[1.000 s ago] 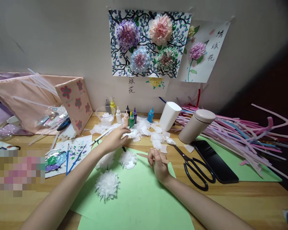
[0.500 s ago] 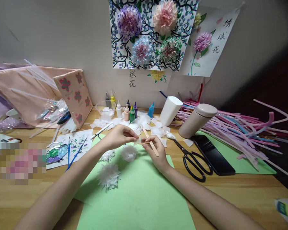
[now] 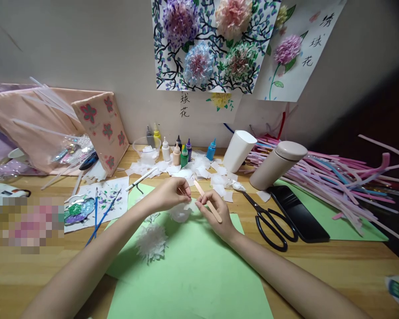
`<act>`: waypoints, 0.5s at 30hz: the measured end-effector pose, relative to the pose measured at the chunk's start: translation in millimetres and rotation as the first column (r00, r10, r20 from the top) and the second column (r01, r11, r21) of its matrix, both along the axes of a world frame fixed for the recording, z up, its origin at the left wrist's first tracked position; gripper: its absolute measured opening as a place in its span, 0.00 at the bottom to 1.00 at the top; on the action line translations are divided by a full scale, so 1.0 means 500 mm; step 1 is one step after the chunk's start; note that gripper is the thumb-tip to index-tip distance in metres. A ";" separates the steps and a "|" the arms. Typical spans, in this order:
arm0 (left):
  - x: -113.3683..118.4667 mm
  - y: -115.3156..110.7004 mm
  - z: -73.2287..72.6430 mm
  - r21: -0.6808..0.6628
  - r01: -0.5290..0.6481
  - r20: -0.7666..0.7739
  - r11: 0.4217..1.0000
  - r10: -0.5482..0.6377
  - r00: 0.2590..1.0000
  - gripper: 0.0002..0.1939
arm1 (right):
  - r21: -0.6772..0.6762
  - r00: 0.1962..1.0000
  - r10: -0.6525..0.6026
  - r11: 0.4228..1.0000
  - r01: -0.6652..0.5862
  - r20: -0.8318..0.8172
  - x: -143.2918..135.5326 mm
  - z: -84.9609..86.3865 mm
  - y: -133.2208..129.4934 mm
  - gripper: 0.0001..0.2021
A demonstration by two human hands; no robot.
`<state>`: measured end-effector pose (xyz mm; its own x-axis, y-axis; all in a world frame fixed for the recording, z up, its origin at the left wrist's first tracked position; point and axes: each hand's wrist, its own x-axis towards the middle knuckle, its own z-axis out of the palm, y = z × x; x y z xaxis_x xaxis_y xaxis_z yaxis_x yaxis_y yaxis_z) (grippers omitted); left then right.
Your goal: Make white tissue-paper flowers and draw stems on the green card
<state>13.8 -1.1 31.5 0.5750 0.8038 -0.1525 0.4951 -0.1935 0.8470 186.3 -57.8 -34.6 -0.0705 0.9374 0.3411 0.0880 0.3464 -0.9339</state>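
Note:
My right hand (image 3: 217, 212) is closed around a flat wooden stick (image 3: 209, 203), which slants up to the left between its fingers. Just left of it, my left hand (image 3: 172, 194) has its fingertips pinched together; whatever they hold is too small to make out. The fingertips of both hands nearly meet above the green sheet (image 3: 189, 274). Under my left hand lies a white paper flower (image 3: 180, 213), partly covered. A second fringed white flower (image 3: 152, 242) rests nearer to me on the sheet.
White paper squares (image 3: 199, 166) lie scattered behind the hands, beside paint bottles (image 3: 184, 157). Black scissors (image 3: 266, 217), a phone (image 3: 297, 213) and a tumbler (image 3: 277, 166) stand or lie to the right. At left are blue brushes (image 3: 103, 219) and a palette (image 3: 80, 209).
My left fingertips have drawn slightly apart from my right ones, and the small whitish piece between them no longer shows clearly. The camera view has shifted a little.

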 end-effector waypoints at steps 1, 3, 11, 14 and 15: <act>-0.003 -0.001 0.001 -0.005 0.010 -0.031 1.000 -0.010 0.999 0.07 | -0.002 1.000 -0.019 1.000 0.019 -0.005 0.001 -0.001 -0.001 0.07; -0.009 -0.003 0.000 -0.026 0.039 -0.092 0.999 -0.041 0.995 0.07 | 0.019 0.999 -0.050 0.999 0.050 -0.012 0.004 -0.004 -0.004 0.11; -0.011 -0.016 -0.022 0.126 0.030 -0.273 0.992 0.005 0.962 0.04 | 0.254 0.993 0.075 0.963 -0.095 0.089 0.006 -0.014 -0.031 0.25; -0.006 -0.017 -0.022 0.194 0.039 -0.316 0.980 0.025 0.948 0.04 | 0.303 0.976 0.123 0.937 -0.173 0.177 0.003 -0.009 -0.032 0.24; -0.005 -0.017 -0.022 0.215 0.041 -0.331 0.976 0.033 0.943 0.04 | 0.313 0.970 0.133 0.930 -0.193 0.204 0.002 -0.007 -0.031 0.23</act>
